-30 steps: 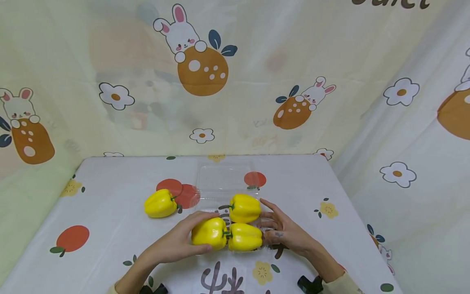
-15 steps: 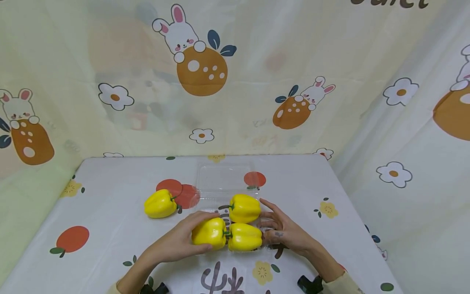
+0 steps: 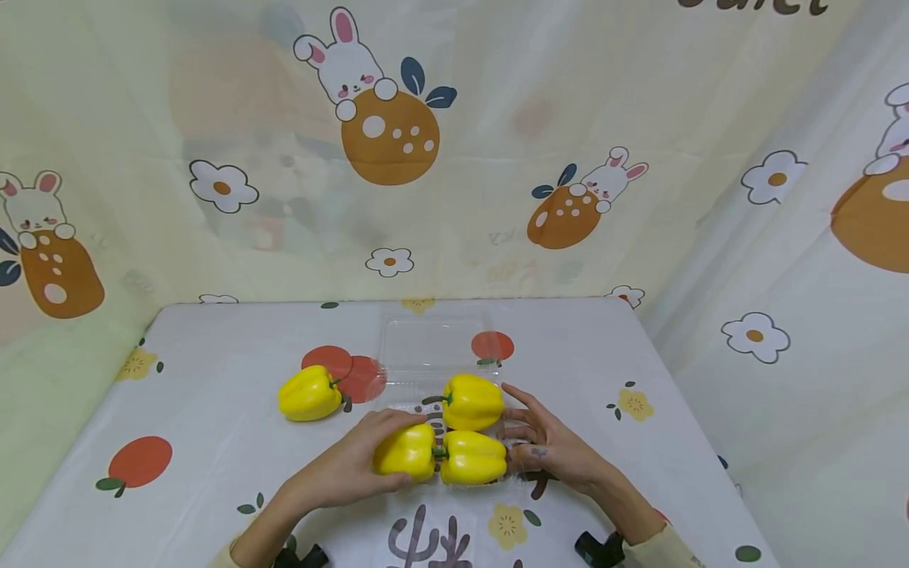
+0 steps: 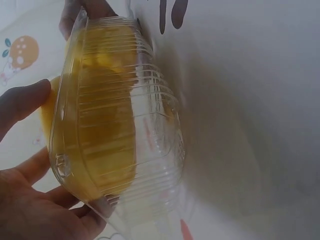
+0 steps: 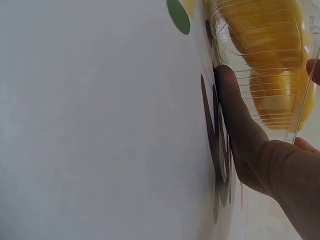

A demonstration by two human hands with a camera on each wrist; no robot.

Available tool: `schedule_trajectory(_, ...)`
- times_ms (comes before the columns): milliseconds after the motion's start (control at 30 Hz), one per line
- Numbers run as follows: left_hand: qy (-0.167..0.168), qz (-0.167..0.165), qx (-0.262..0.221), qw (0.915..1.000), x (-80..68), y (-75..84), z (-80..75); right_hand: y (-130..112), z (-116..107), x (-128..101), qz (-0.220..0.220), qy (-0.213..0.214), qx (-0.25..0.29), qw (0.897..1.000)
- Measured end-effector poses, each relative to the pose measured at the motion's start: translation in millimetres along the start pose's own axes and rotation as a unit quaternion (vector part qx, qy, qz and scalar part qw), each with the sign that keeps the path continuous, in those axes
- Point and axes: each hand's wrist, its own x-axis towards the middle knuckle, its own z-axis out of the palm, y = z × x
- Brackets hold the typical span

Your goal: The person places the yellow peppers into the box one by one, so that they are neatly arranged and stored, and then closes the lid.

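My left hand (image 3: 348, 465) has thumb and fingers round a yellow bell pepper (image 3: 405, 454) at the near left of a clear plastic clamshell box (image 4: 155, 135). Two more yellow peppers lie on the box's right side, a back one (image 3: 473, 402) and a front one (image 3: 474, 457), whose stem points at the held pepper. My right hand (image 3: 561, 454) holds the box's right side. The right wrist view shows its thumb (image 5: 231, 87) low against the ribbed wall and a fingertip at the rim. Beyond the peppers the clear lid (image 3: 436, 343) lies opened back.
Left of the box, a fourth yellow pepper (image 3: 309, 393) lies on the white tablecloth (image 3: 234, 347), which has printed fruit and flowers. A rabbit-print curtain (image 3: 483, 197) hangs behind the table and along both sides. Black wrist straps (image 3: 600, 550) show at the lower edge.
My left hand and its pepper have shifted very slightly right, and the pepper sits a touch lower. The right hand, the box and the other peppers stay where they were.
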Motion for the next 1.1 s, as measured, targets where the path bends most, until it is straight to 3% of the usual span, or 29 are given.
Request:
schedule_trajectory(533, 0.002, 0.003, 0.034, 0.9994, -0.7, -2.8, 3.4, -0.8, 0.1, 0.2, 0.0, 0.001, -0.002, 1.0)
schedule_trajectory(1100, -0.001, -0.009, 0.036, 0.9993, 0.1, -1.5, 5.6, -0.2, -1.2, 0.4, -0.004, -0.005, 0.001, 1.0)
